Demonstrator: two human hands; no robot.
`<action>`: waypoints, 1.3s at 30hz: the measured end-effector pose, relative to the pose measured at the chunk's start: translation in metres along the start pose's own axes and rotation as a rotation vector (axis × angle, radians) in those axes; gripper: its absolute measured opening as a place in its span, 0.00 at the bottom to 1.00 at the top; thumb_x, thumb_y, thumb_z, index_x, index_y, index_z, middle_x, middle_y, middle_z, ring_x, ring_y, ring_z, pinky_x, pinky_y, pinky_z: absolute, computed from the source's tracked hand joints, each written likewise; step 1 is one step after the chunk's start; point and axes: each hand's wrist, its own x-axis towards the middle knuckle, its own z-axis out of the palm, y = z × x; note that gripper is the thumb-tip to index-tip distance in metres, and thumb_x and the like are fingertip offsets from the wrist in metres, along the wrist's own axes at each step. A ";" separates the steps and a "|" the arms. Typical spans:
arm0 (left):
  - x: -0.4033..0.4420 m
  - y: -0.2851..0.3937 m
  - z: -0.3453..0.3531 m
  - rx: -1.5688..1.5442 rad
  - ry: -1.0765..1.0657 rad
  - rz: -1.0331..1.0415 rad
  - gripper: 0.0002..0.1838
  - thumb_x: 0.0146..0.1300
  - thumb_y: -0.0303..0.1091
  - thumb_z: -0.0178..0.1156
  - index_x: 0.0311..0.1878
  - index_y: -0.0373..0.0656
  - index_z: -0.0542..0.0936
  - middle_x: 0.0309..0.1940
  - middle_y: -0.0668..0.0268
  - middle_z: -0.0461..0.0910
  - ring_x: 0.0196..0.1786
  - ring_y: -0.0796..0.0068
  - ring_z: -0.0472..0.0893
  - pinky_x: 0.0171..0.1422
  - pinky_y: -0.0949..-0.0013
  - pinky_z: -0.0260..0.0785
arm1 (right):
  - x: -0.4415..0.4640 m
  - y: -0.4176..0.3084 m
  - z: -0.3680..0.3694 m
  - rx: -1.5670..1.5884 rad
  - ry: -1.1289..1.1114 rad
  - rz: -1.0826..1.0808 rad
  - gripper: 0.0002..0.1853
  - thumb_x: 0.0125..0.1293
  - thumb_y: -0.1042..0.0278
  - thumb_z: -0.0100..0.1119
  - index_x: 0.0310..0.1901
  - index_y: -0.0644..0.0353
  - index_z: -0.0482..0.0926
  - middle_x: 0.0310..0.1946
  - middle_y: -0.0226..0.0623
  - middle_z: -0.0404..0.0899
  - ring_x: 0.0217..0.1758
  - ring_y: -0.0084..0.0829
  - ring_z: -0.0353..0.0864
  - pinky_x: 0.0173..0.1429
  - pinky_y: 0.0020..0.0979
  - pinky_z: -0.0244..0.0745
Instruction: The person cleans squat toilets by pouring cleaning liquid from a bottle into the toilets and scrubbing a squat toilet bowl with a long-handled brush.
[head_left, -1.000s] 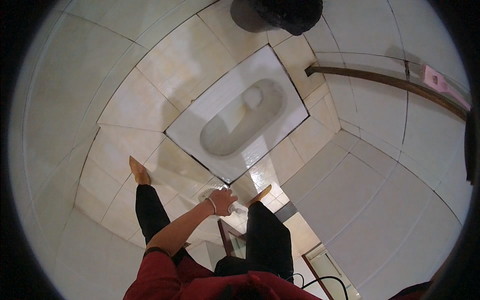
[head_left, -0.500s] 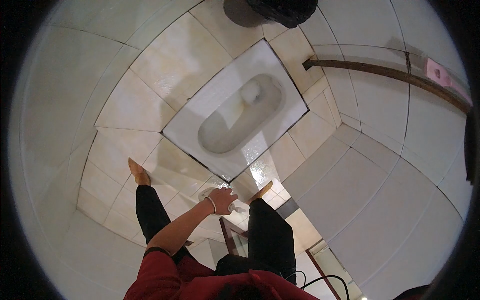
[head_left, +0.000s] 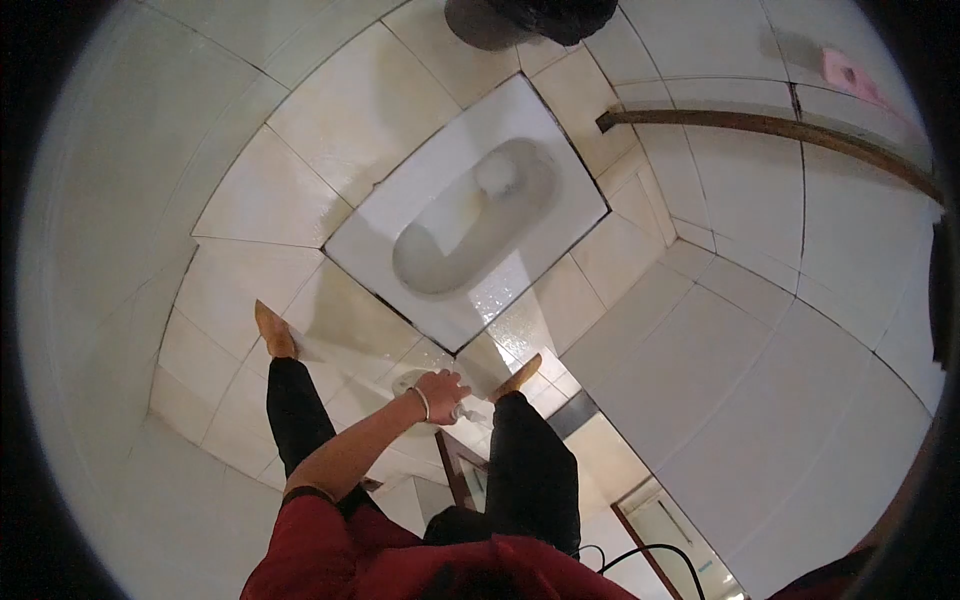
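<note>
One hand, the left hand, is curled and seemingly clamped on a pale object, which is partly hidden by the fingers and seen between the feet. The right hand's state cannot be told, as it is out of view. Just ahead, a toilet is set into the tiled floor. Beyond it, a bin is topped by a black bag. To the right, a brown bar is seen near a pink item.
</note>
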 end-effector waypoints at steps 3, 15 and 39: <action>-0.012 0.008 -0.005 0.055 0.013 0.017 0.25 0.42 0.52 0.61 0.40 0.46 0.73 0.35 0.56 0.72 0.41 0.57 0.73 0.39 0.56 0.70 | -0.006 -0.052 -0.032 -0.102 -0.124 0.108 0.14 0.59 0.52 0.45 0.35 0.50 0.78 0.26 0.35 0.74 0.29 0.36 0.72 0.34 0.44 0.63; -0.050 0.008 -0.029 0.005 0.168 -0.023 0.23 0.40 0.45 0.63 0.40 0.45 0.73 0.35 0.58 0.71 0.43 0.58 0.73 0.41 0.58 0.69 | -0.108 -0.511 -0.352 2.441 -1.551 0.260 0.17 0.62 0.59 0.44 0.45 0.62 0.69 0.25 0.39 0.72 0.29 0.29 0.70 0.31 0.29 0.68; -0.064 0.000 -0.012 0.026 0.138 0.016 0.21 0.39 0.42 0.62 0.39 0.45 0.74 0.32 0.58 0.71 0.40 0.59 0.73 0.38 0.60 0.69 | -0.150 -0.626 -0.569 2.526 -1.532 0.664 0.22 0.66 0.54 0.39 0.62 0.44 0.59 0.20 0.31 0.69 0.15 0.22 0.66 0.18 0.25 0.66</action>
